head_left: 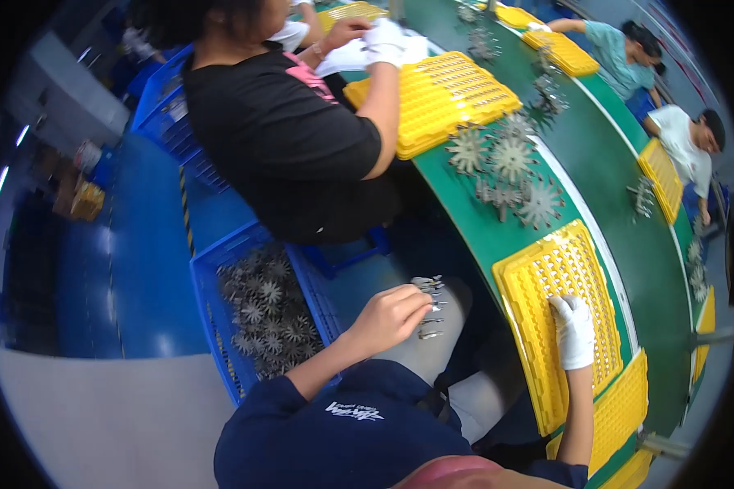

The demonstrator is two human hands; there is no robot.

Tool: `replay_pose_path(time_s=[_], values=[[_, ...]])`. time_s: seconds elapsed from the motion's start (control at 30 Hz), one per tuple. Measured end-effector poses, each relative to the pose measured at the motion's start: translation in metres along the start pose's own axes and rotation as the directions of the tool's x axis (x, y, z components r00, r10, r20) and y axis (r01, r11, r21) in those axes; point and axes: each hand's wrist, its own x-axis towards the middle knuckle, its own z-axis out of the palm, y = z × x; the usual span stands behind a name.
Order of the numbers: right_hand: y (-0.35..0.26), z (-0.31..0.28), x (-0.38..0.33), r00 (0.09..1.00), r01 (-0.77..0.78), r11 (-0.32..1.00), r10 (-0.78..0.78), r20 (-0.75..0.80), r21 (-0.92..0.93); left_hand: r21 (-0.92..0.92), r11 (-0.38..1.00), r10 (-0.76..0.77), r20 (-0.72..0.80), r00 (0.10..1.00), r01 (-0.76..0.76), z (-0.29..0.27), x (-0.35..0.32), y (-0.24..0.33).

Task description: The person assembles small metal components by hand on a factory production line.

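Note:
My bare left hand (394, 316) is closed round one side of a grey, spoked metal part (431, 308), held over my lap beside the bench. Its stubby arms stick out past my fingers, and the gripped side is hidden. In a white glove, my right hand (573, 330) rests on a yellow tray (517, 359) with rows of small pockets. Many pockets towards the tray's far end hold small shiny metal pieces. The gloved fingers point down to the pockets, and whether a small piece is between them is hidden.
Several star-shaped metal parts (514, 159) lie on the green bench (457, 208) beyond my tray. A blue crate (205, 285) of similar parts stands at my left. A co-worker in black (285, 138) sits close ahead by another yellow tray (416, 143). More trays (612, 416) overlap near me.

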Motion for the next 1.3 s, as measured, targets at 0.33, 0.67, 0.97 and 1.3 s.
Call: replay_pose_path(time_s=[0.33,0.67,0.97,1.3], values=[[0.014,0.002,-0.007,0.999,-0.031,0.999,0.030,0.032,0.019,-0.365,0.913,-0.124,0.187,0.975,0.185,0.005,0.012,0.034],[-0.030,-0.031,0.010,0.940,-0.339,0.876,0.329,0.089,0.343,-0.272,0.962,0.078,0.186,0.980,-0.025,-0.012,0.038,0.071],[-0.121,-0.070,0.002,0.953,-0.269,0.702,0.292,0.078,0.659,-0.039,0.985,0.173,0.083,0.981,-0.171,0.013,0.050,0.090],[-0.120,-0.060,-0.002,0.948,-0.198,0.627,0.317,-0.015,0.753,-0.045,0.951,0.311,0.141,0.940,-0.307,0.018,0.053,0.097]])
